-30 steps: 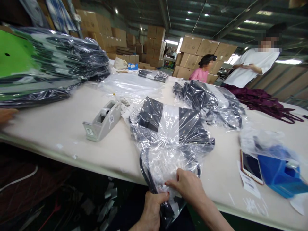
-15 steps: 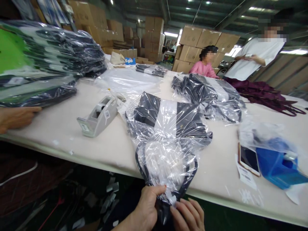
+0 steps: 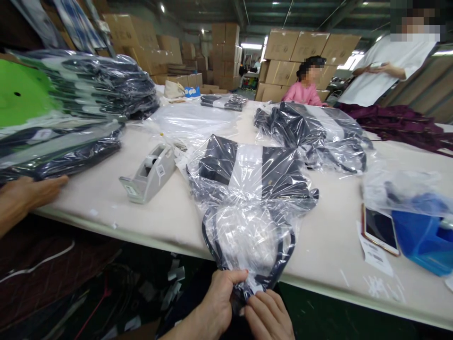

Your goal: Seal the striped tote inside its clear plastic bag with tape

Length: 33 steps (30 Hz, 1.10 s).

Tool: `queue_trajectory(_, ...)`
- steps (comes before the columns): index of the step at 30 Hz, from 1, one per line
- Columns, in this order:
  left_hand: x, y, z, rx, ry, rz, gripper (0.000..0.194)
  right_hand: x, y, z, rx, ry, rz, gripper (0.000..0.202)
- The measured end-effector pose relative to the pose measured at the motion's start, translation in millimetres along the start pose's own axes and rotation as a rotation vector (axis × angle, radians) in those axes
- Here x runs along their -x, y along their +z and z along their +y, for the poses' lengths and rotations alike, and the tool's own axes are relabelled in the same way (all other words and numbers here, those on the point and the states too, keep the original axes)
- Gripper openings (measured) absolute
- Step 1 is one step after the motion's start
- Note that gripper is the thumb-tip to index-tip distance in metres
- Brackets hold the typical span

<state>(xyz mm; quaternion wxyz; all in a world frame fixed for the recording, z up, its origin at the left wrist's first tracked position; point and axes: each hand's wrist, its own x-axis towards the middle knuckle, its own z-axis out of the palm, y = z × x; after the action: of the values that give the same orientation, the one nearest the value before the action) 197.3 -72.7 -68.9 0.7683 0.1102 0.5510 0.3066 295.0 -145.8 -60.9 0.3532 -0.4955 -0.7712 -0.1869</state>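
Note:
A folded dark item with long looped straps lies in a clear plastic bag [image 3: 247, 226] on the table, a white band across its middle. The bag's near end hangs over the table edge. My left hand [image 3: 222, 298] is closed on that end, its thumb lying along the top of the gathered plastic. My right hand [image 3: 269, 312] grips the same end from the right, fingers curled over it beside a small white label. Left of the plastic bag stands a grey tape dispenser [image 3: 150, 174].
At the left edge, another person's hand [image 3: 30, 196] touches a wrapped bundle [image 3: 67, 146]. More wrapped dark bundles [image 3: 314, 125] lie behind. A phone [image 3: 380, 229] and blue tape dispenser [image 3: 423, 238] sit at right. Two people [image 3: 304, 94] are across the table.
The view has shifted slightly, while both my hands keep their hold on the bag's near end. The other person's hand at left now shows more, by the wrapped bundle.

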Motion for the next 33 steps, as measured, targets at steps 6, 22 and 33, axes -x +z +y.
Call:
queue_trajectory(6,1,-2.9,-3,0.017,0.124,-0.045,0.018,11,22,-8,-0.154,0.428,-0.063,0.019)
queue_trajectory(22,-1,-26.7,-4,-0.123,0.238,-0.343,0.035,8,31,-7,0.035,0.616,-0.261,0.031)
queue_trajectory(33,3,-13.3,-6,-0.145,0.174,-0.099,0.027,1,-9,7,-0.342,0.817,-0.247,0.022)
